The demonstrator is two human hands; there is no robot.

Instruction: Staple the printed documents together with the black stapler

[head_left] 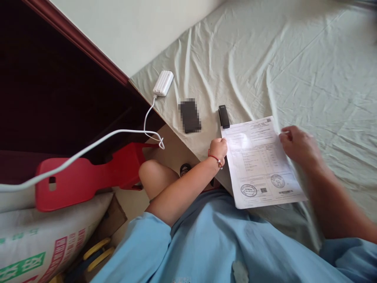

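Nearest to me, a light blue garment [212,243] fills the bottom of the view, with a bare knee [153,175] poking out to its left. Just beyond it, a white printed paper sheet with two round stamps [260,163] lies flat on the pale green wrinkled bedsheet [294,59], close to the bed's near edge. My left hand [218,150], with a red string bracelet at the wrist, is curled closed against the sheet's upper left corner; whether it actually pinches the paper I cannot tell. My right hand [297,145] rests on the sheet's upper right edge, fingers bent and touching the paper, seemingly nipping that edge.

Just past the paper's top left corner lies a small black oblong stapler-like object [224,116], and a little left of it a dark flat rectangular device [190,116], blurred out. Farther on, at the bed's left corner, sits a white ribbed power bank [163,83], its white cable [88,149] trailing off the edge over a red plastic stool [88,173].
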